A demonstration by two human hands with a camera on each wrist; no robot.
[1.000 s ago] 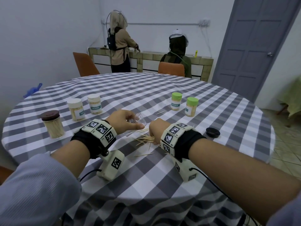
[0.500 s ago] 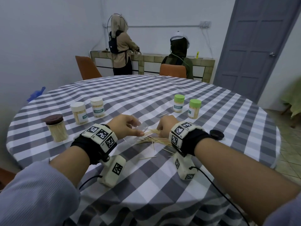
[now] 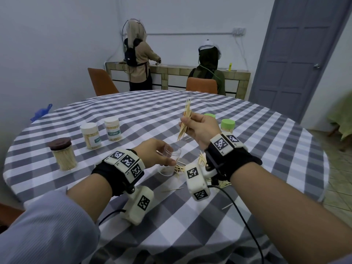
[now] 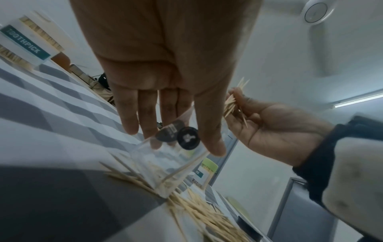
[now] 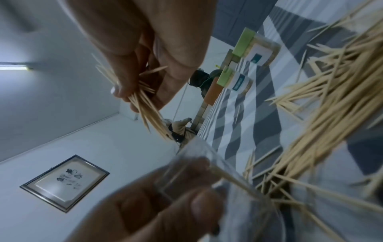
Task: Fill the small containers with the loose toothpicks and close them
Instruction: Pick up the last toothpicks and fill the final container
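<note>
**Head view: toothpick bundle raised over clear jar**

I had my right hand pinching a light, stiff, splay-prone toothpick bundle mid-length; my left hand clasped the slippery clear container on the table, the loose toothpicks just beside it.

Likely a home dining room, checked-cloth table, tiled counter, door

Left hand low over the desk, forearm reaching forward, fingers and thumb curled round the clear open container. Right hand raised higher, wrist bent upward, fingertips pinching a bundle of toothpicks nearly upright. Both wrists strapped in black bands.
</note>
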